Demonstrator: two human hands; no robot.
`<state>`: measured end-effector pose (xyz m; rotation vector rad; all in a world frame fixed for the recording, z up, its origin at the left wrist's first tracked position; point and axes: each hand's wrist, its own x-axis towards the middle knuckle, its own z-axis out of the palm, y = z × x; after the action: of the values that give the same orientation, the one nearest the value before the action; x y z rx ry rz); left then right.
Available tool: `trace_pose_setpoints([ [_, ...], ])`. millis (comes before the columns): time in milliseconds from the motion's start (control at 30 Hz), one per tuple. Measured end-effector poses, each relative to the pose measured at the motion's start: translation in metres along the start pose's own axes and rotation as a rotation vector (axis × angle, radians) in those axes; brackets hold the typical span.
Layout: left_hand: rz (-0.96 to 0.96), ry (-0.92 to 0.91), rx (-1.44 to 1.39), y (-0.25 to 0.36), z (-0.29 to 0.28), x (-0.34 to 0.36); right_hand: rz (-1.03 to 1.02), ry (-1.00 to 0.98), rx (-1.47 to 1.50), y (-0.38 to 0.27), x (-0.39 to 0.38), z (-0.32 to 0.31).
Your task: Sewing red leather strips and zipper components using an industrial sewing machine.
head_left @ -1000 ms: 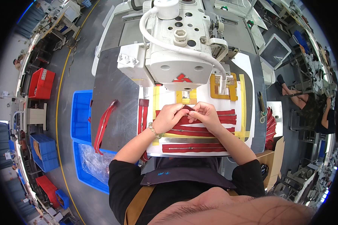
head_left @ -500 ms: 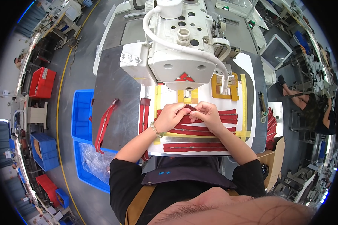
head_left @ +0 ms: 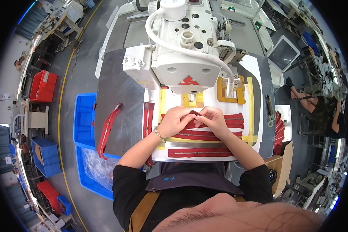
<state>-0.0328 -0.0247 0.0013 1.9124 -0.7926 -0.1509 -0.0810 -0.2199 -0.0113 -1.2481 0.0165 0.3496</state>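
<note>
Both hands meet just in front of the sewing machine's [head_left: 181,63] head, pinching a red zipper by its dark red end tab [head_left: 195,113]. My left hand [head_left: 174,121], with a bead bracelet at the wrist, is closed on the tab's left side. My right hand [head_left: 212,120] pinches the right side with thumb and fingers. Much of the held zipper is hidden under the hands. Several red zippers [head_left: 200,135] lie crosswise beneath and in front of them, one [head_left: 201,152] along the near edge. Another zipper [head_left: 148,120] with a dark red end lies lengthwise left of my left hand.
A red zipper [head_left: 107,132] hangs over the table's left side above blue bins [head_left: 85,120]. Right of the machine head sits a yellow clamp frame [head_left: 222,94]. Snips [head_left: 271,123], a bundle of zippers [head_left: 279,133] and a cardboard box [head_left: 285,164] are at the right.
My fingers have shifted slightly on the zipper's dark red tab, which now shows at a different tilt. The zippers on the table lie as before.
</note>
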Motion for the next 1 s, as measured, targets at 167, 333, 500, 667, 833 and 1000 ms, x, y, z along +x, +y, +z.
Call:
trace_pose_setpoints([
  [167, 0.056, 0.002, 0.010, 0.001, -0.001, 0.001, -0.019, -0.014, -0.021, 0.000, 0.001, -0.001],
  [333, 0.106, -0.126, 0.055, 0.002, -0.010, 0.007, -0.052, -0.090, -0.433, -0.025, 0.001, -0.003],
  [500, 0.205, -0.279, 0.037, 0.000, -0.015, 0.008, -0.150, -0.157, -0.719, -0.048, 0.001, 0.002],
  [667, 0.065, -0.177, 0.069, -0.004, -0.013, 0.008, -0.148, -0.220, -0.779, -0.052, 0.016, -0.006],
  [833, 0.167, 0.148, 0.301, -0.019, -0.012, 0.009, 0.053, 0.001, -0.299, -0.021, 0.052, -0.026],
  [1000, 0.222, 0.120, 0.435, -0.014, -0.009, 0.008, 0.126, 0.111, -0.247, -0.017, 0.060, -0.020],
])
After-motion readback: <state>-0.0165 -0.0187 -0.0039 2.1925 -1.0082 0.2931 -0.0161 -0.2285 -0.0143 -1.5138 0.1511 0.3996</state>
